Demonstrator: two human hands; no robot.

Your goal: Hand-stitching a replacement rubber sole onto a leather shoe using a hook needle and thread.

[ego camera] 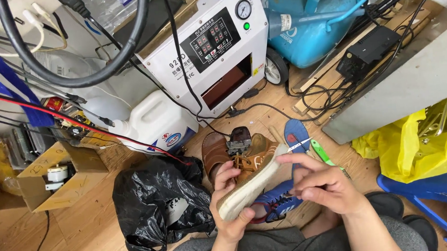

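Head cam: I've got a brown shoe point(252, 178) held sole-up in the middle, above the wood floor point(84, 222). Left hand point(228, 202) grips its near end, fingers curled round the pale sole. Right hand point(323, 184) sits at the shoe's right side, fingers pressed together, index tip on the far sole edge. Blue shoe point(277, 202) lies just under. Black bag point(158, 202) to the left, white machine point(213, 48) far back.

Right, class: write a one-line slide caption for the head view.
Both hands, left hand and right hand, hold a brown shoe sole-up above a wooden floor.
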